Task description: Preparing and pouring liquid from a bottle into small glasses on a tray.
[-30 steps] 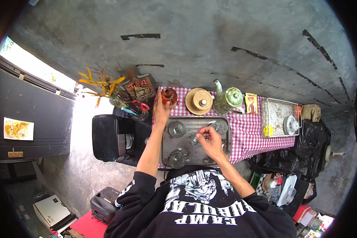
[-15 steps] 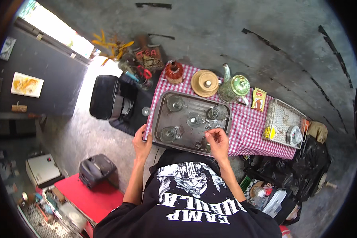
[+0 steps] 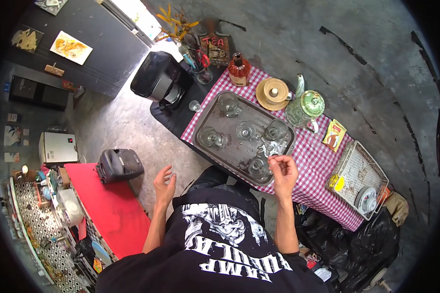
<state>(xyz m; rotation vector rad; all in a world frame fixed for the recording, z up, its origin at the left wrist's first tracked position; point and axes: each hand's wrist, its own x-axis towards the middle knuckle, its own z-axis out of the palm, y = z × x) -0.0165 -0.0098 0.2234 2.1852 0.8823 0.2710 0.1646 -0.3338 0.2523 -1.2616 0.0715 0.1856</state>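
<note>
My left hand [image 3: 165, 185] hangs in the air left of the table, fingers apart, holding nothing. At the near right corner of the dark metal tray [image 3: 230, 158], my right hand [image 3: 284, 177] has thumb and fingers pinched at the right side of a clear glass mug [image 3: 257, 168]. Its fingers cover the spot where the handle sits. Several more glass mugs stand on the wet tray: one at the far edge [image 3: 228, 105], one at the left [image 3: 208, 136], one in the middle [image 3: 245, 130] and one at the right [image 3: 275, 129].
Beyond the tray on the checked cloth [image 3: 310, 183] stand a brown bottle [image 3: 239, 73], a wooden stand with saucers [image 3: 273, 94] and a green teapot [image 3: 310, 105]. A yellow packet [image 3: 334, 136] and wire basket [image 3: 359, 178] lie right. A coffee maker [image 3: 159, 80] stands left.
My left hand has come away from the tray's near left corner and opened. The right hand has shifted right, uncovering the near glass mug. The head view has turned.
</note>
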